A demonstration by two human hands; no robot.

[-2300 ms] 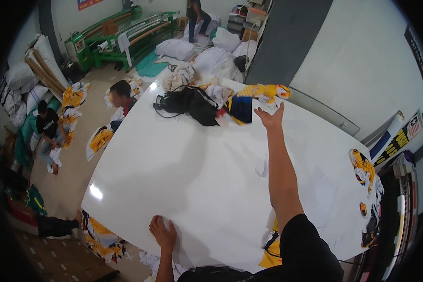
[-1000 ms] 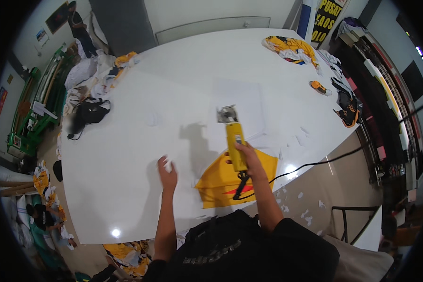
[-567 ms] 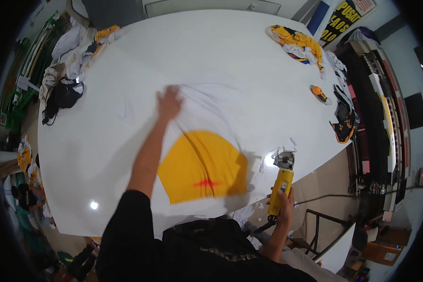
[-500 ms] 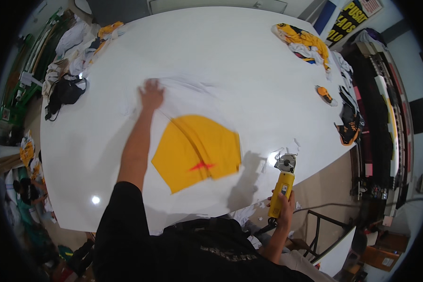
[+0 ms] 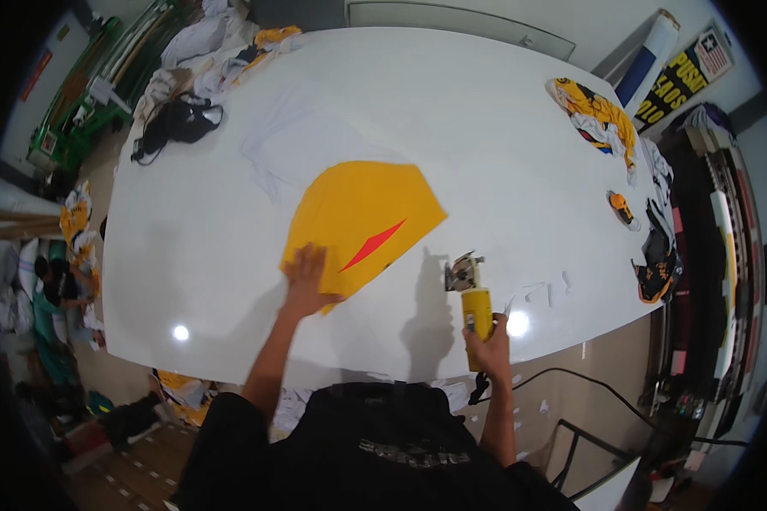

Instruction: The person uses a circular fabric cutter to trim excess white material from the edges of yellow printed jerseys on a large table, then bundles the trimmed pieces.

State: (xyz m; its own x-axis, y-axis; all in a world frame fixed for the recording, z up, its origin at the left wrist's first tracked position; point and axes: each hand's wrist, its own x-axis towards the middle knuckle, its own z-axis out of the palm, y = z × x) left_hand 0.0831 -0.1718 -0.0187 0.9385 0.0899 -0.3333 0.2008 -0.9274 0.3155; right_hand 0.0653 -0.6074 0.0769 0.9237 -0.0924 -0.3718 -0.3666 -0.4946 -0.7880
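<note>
A yellow fabric piece (image 5: 358, 200) with a red pointed patch lies spread on the white table (image 5: 503, 153). On its lower left edge rests my left hand (image 5: 305, 277), flat with the fingers spread. Beyond it, partly under the yellow piece, lies thin white fabric (image 5: 302, 128). My right hand (image 5: 491, 341) grips a handheld electric rotary cutter (image 5: 477, 311) by its yellow body. The cutter's metal blade head points away from me, to the right of the fabric, and its shadow falls on the table.
White fabric scraps (image 5: 537, 294) lie right of the cutter. A black cord (image 5: 605, 387) trails off to the right. Crumpled yellow clothing (image 5: 601, 115), an orange tool (image 5: 622, 209) and a black bag (image 5: 183, 119) sit along the table's sides. Another person (image 5: 55, 281) is at far left.
My left hand has come back from the white fabric onto the yellow piece, which now lies smoother and turned. The cutter has moved left, over the table. The view has shifted.
</note>
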